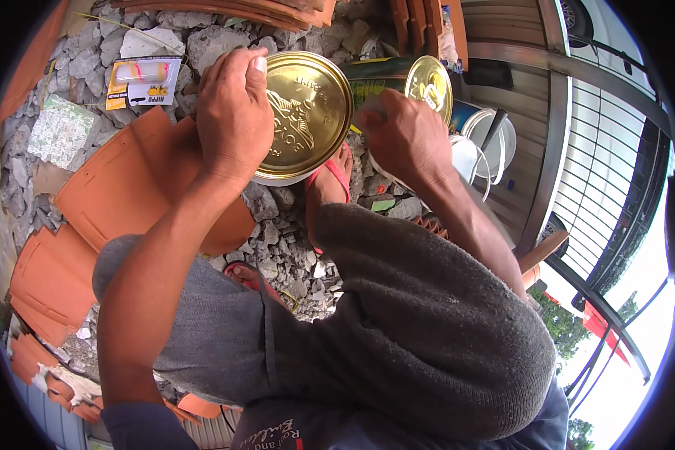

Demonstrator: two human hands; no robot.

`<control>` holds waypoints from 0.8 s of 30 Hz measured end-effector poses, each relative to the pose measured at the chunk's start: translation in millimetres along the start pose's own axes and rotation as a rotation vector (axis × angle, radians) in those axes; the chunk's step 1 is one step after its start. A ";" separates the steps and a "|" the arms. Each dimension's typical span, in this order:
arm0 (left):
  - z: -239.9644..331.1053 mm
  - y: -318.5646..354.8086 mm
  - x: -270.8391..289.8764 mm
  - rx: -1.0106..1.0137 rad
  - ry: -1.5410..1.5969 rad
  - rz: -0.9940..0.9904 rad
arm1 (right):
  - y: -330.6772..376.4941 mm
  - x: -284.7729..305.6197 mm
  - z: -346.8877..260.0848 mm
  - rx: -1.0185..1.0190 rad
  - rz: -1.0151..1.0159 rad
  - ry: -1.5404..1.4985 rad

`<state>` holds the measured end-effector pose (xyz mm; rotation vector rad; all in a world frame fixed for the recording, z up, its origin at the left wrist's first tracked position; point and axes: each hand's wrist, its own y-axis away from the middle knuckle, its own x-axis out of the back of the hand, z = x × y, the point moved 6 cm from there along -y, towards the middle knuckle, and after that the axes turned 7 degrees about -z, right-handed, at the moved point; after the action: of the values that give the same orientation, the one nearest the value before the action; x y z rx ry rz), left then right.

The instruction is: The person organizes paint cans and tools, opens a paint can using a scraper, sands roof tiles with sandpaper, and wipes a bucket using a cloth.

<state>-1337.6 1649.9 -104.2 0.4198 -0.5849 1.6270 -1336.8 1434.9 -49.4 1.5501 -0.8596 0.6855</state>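
Observation:
A round paint can (319, 90) with an embossed gold lid stands in front of me on the rubble. My left hand (236, 112) grips its left side, with the thumb along the lid's rim. Just off the can's right edge is my right hand (409, 135), its fingers curled in and blurred at the tips. Whatever that hand may hold cannot be made out. Behind it, a second can (430, 82) with a gold top and a dark green and yellow side lies partly hidden.
Broken concrete rubble (217, 45) covers the ground. Orange roof tiles (120, 180) lie at left, more tiles (232, 9) at the far side. A packaged paint roller (142, 81) rests on the rubble. White buckets (491, 142) and a metal railing (559, 157) stand at right.

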 end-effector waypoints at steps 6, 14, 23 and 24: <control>-10.7 -8.6 3.3 0.039 0.001 0.002 | -16.2 -4.4 16.5 0.076 -0.019 -0.133; -16.5 -16.6 -1.6 0.030 0.077 -0.036 | -28.2 9.0 -2.3 0.202 -0.071 -0.231; -39.0 -29.7 1.3 0.098 0.032 -0.085 | -19.9 13.6 -7.8 0.307 -0.347 0.018; -34.5 -29.3 0.5 0.098 0.073 -0.042 | -22.8 15.2 -11.2 0.342 -0.316 0.032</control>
<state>-1306.6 1673.0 -127.7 0.4402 -0.4395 1.6282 -1308.9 1445.0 -47.9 1.9236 -0.4702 0.6453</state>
